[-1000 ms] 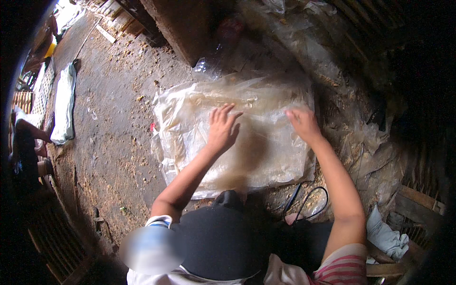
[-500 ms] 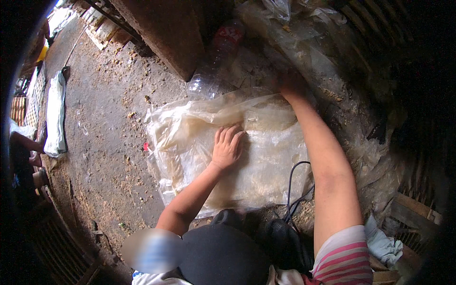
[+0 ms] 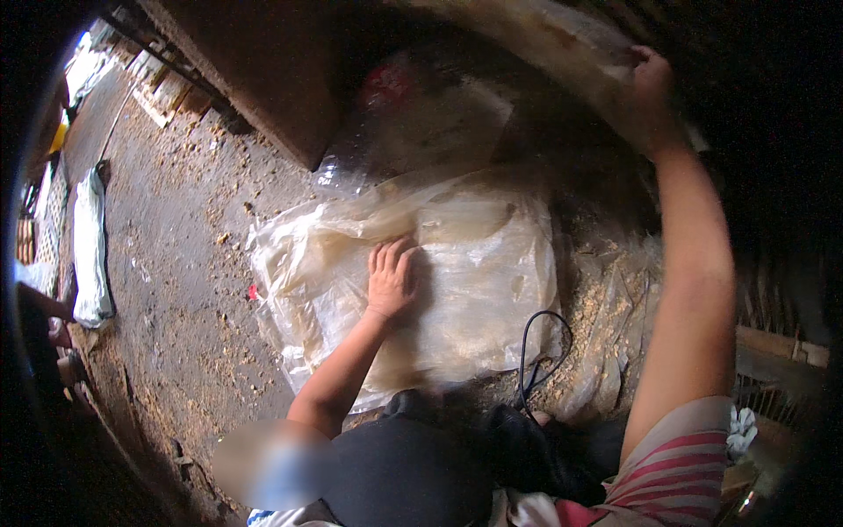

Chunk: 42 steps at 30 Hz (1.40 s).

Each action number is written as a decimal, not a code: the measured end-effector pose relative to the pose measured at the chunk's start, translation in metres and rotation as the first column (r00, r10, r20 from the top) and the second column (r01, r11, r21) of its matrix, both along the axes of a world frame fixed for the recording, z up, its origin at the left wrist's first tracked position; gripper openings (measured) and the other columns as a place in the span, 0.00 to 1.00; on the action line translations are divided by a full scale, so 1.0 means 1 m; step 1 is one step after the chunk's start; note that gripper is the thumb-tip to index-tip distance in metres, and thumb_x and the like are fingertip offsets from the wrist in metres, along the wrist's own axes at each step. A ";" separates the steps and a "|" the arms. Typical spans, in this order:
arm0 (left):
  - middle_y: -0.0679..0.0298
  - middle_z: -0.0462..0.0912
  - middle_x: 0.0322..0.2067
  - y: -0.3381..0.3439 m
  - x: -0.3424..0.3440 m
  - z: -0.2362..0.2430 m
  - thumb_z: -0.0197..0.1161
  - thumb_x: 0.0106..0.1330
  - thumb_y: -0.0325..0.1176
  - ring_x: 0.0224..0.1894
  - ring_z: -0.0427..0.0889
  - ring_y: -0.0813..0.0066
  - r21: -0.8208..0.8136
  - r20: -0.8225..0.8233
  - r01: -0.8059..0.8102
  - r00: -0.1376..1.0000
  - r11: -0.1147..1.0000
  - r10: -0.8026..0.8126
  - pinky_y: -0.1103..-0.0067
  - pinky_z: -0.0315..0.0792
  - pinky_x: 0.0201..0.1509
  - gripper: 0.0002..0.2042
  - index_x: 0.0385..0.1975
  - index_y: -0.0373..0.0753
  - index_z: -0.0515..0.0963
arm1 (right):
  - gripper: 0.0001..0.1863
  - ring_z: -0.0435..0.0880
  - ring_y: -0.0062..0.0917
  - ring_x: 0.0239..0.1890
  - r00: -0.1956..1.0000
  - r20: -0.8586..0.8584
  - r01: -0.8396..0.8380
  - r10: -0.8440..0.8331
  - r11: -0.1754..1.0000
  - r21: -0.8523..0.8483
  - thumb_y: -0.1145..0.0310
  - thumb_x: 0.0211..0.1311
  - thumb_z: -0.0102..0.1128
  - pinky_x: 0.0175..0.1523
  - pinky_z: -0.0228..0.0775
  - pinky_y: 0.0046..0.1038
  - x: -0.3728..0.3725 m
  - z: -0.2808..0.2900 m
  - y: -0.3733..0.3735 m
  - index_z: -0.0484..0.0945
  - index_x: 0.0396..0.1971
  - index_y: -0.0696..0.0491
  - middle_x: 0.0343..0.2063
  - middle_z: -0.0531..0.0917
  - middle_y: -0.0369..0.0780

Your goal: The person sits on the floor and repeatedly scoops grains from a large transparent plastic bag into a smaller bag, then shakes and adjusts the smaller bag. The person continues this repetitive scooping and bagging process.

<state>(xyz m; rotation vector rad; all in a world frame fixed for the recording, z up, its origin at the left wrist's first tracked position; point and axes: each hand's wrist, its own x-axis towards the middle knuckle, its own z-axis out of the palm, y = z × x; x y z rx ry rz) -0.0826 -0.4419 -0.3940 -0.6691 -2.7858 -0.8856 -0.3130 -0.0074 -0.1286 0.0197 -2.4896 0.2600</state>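
Observation:
A flattened stack of translucent, dirt-stained plastic sheets (image 3: 474, 307) lies on the ground in front of me. My left hand (image 3: 392, 279) rests on it near the middle, palm down with the fingers stretched out. Up at the far right, my right hand (image 3: 652, 92) pinches the edge of another cloudy plastic sheet (image 3: 562, 39), which is lifted and stretches off to the left. Motion and shadow smear much of that raised sheet. Beyond the stack, a clear plastic bottle (image 3: 341, 176) with a red label lies partly in the dark.
A heavy dark board (image 3: 237, 70) stands at the back left. Crumbs and debris litter the ground (image 3: 189, 263). A black cord (image 3: 524, 369) loops by the stack's near right corner. More crumpled plastic (image 3: 606, 351) lies to the right, and a folded pale bundle (image 3: 90, 250) at far left.
My right hand has moved right and upward from behind the stack, lifting a plastic sheet. My left hand stays on the stack. The view has shifted slightly.

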 end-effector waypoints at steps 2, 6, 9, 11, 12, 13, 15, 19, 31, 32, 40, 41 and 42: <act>0.58 0.68 0.59 0.000 0.000 -0.006 0.64 0.52 0.37 0.63 0.64 0.56 -0.004 -0.015 0.004 1.000 1.000 -0.004 0.59 0.51 0.71 0.27 0.55 0.44 0.70 | 0.19 0.83 0.26 0.40 0.985 0.109 0.137 -0.131 0.990 -0.044 0.81 0.56 0.44 0.47 0.74 0.30 -0.001 0.055 0.040 0.81 0.43 0.56 0.37 0.84 0.42; 0.58 0.68 0.58 0.006 -0.005 -0.011 0.64 0.51 0.38 0.62 0.64 0.55 0.026 -0.031 0.043 0.999 0.999 -0.042 0.59 0.52 0.71 0.26 0.54 0.44 0.71 | 0.24 0.81 0.22 0.43 0.995 0.072 -0.052 0.063 0.988 -0.145 0.84 0.55 0.39 0.52 0.71 0.28 0.037 0.130 0.160 0.81 0.46 0.51 0.41 0.83 0.37; 0.58 0.69 0.57 0.002 0.001 -0.016 0.64 0.51 0.38 0.62 0.64 0.55 0.032 -0.014 -0.016 1.000 0.999 0.016 0.60 0.52 0.69 0.25 0.52 0.45 0.72 | 0.25 0.81 0.24 0.48 0.976 0.158 0.147 -0.151 0.988 0.040 0.83 0.56 0.40 0.57 0.69 0.28 0.100 0.169 0.132 0.81 0.48 0.50 0.44 0.84 0.36; 0.57 0.70 0.54 0.002 -0.001 -0.010 0.64 0.50 0.38 0.60 0.65 0.55 0.052 0.012 -0.034 0.999 0.998 0.033 0.61 0.53 0.68 0.24 0.51 0.47 0.73 | 0.25 0.81 0.25 0.50 0.967 0.103 0.226 -0.233 0.972 0.071 0.83 0.57 0.41 0.59 0.69 0.28 0.153 0.183 0.135 0.81 0.49 0.49 0.46 0.84 0.37; 0.57 0.71 0.53 0.007 -0.005 -0.008 0.64 0.50 0.38 0.59 0.65 0.55 0.065 0.024 -0.036 0.999 0.997 0.035 0.62 0.53 0.67 0.24 0.50 0.48 0.73 | 0.25 0.80 0.26 0.52 0.970 0.050 0.234 -0.238 0.970 0.072 0.83 0.58 0.42 0.59 0.68 0.28 0.180 0.179 0.143 0.81 0.50 0.49 0.47 0.83 0.38; 0.58 0.71 0.51 0.014 -0.006 -0.004 0.65 0.49 0.37 0.57 0.66 0.55 -0.014 -0.008 -0.128 0.992 0.992 0.127 0.62 0.53 0.66 0.23 0.49 0.49 0.74 | 0.24 0.80 0.27 0.53 0.971 0.001 0.237 -0.237 0.969 0.072 0.83 0.58 0.43 0.60 0.68 0.28 0.206 0.174 0.148 0.81 0.50 0.48 0.48 0.83 0.38; 0.57 0.72 0.50 0.038 -0.006 0.038 0.66 0.49 0.36 0.57 0.67 0.55 -0.126 0.004 -0.142 0.990 0.982 0.144 0.61 0.53 0.66 0.22 0.48 0.49 0.74 | 0.24 0.79 0.28 0.56 0.960 -0.048 0.280 -0.277 0.956 0.090 0.83 0.59 0.45 0.61 0.68 0.29 0.254 0.165 0.135 0.81 0.51 0.48 0.50 0.82 0.40; 0.54 0.70 0.58 0.133 -0.004 0.154 0.64 0.59 0.39 0.62 0.66 0.52 0.328 0.176 0.273 0.923 0.904 -0.343 0.62 0.55 0.68 0.25 0.56 0.42 0.71 | 0.25 0.79 0.31 0.56 0.942 -0.183 0.297 -0.282 0.953 0.057 0.86 0.58 0.45 0.62 0.67 0.30 0.331 0.130 0.121 0.80 0.51 0.49 0.51 0.81 0.40; 0.42 0.63 0.62 0.454 -0.063 0.234 0.53 0.70 0.38 0.61 0.70 0.49 0.725 0.577 -0.527 0.116 0.443 -0.808 0.58 0.71 0.62 0.30 0.65 0.26 0.52 | 0.16 0.75 0.36 0.49 0.887 0.384 0.286 -0.259 0.958 -0.015 0.72 0.59 0.53 0.58 0.66 0.38 0.425 0.040 -0.053 0.81 0.47 0.56 0.52 0.77 0.42; 0.43 0.65 0.61 0.455 -0.069 0.220 0.51 0.71 0.32 0.60 0.72 0.50 0.757 0.512 -0.536 0.132 0.373 -0.849 0.59 0.73 0.60 0.26 0.63 0.26 0.54 | 0.15 0.75 0.35 0.51 0.807 0.512 0.230 -0.296 0.955 0.190 0.71 0.59 0.54 0.59 0.66 0.39 0.423 0.046 -0.067 0.81 0.45 0.57 0.53 0.76 0.41; 0.48 0.77 0.52 0.417 0.041 0.324 0.53 0.66 0.18 0.53 0.78 0.55 0.916 0.326 0.182 0.178 0.357 -0.928 0.66 0.73 0.61 0.20 0.59 0.28 0.65 | 0.16 0.82 0.29 0.36 0.819 0.545 0.404 -0.178 0.854 -0.328 0.56 0.61 0.62 0.44 0.74 0.32 0.445 0.119 0.023 0.81 0.37 0.55 0.32 0.84 0.43; 0.49 0.78 0.51 0.421 0.044 0.328 0.55 0.65 0.19 0.53 0.79 0.58 0.920 0.292 0.235 0.126 0.315 -0.948 0.68 0.73 0.60 0.20 0.58 0.29 0.67 | 0.17 0.82 0.27 0.32 0.929 0.271 0.357 -0.254 0.811 -0.464 0.55 0.61 0.63 0.41 0.74 0.30 0.445 0.124 0.044 0.80 0.36 0.55 0.29 0.83 0.42; 0.51 0.78 0.51 0.428 0.048 0.331 0.58 0.64 0.20 0.52 0.79 0.61 0.919 0.262 0.287 0.065 0.269 -0.963 0.69 0.73 0.59 0.20 0.57 0.30 0.69 | 0.17 0.80 0.24 0.31 0.942 -0.068 0.247 -0.328 0.817 -0.521 0.56 0.61 0.64 0.41 0.73 0.29 0.450 0.134 0.057 0.78 0.38 0.55 0.27 0.82 0.39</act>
